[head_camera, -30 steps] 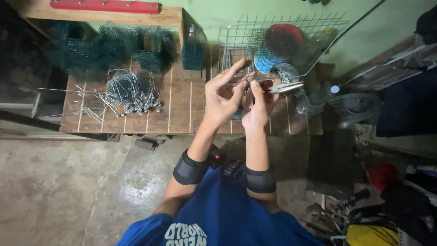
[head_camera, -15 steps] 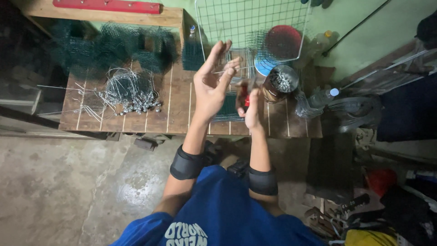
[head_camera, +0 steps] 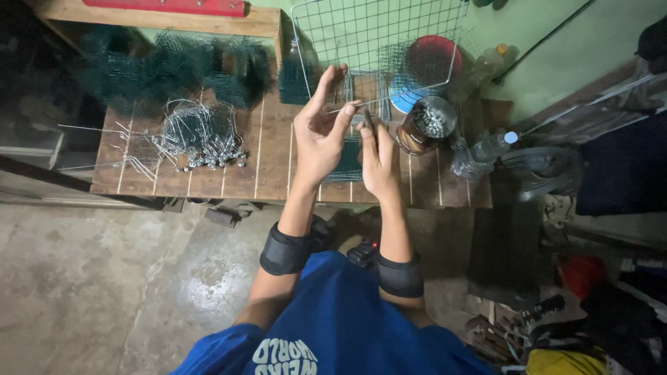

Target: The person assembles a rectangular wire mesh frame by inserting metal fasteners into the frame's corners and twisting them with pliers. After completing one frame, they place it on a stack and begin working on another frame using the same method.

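Far left on the wooden worktop (head_camera: 271, 167) lies a tangled pile of bent wire pieces (head_camera: 198, 135), behind it dark green mesh rolls (head_camera: 167, 66). Your left hand (head_camera: 319, 132) is raised, thumb and fingertips pinched together on a thin wire (head_camera: 345, 106) near the lower edge of the wire grid panel (head_camera: 379, 42), which stands up over the worktop. That wire looks light, springy and sharp-ended; grip it near the bend, not the tip. The panel is a pale, stiff, open square lattice, best held by its rim. Your right hand (head_camera: 379, 160) is closed around a small dark tool, hard to make out. Right of it stands a jar of metal bits (head_camera: 425, 123).
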